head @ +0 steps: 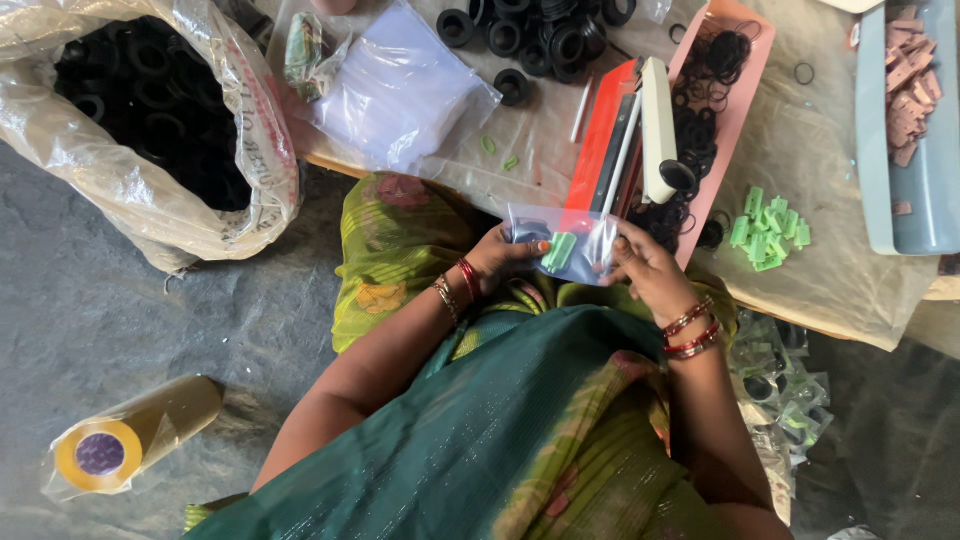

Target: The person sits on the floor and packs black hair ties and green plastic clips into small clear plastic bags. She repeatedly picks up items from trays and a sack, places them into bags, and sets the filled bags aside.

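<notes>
My left hand (500, 255) and my right hand (645, 268) both grip a small clear plastic bag (585, 235) in front of my lap. Inside the bag lie a green plastic piece (560, 251) and some dark parts. The bag's top edge lies at the front of a red-and-white heat sealer (620, 140) on the low table. Bangles ring both wrists.
A pink tray (745, 70) of black rubber rings lies right of the sealer, with loose green pieces (768, 228) beside it. A big sack (150, 110) of black rings stands at left. Empty bags (400, 85), filled packets (785, 390) and a tape roll (125, 435) lie around.
</notes>
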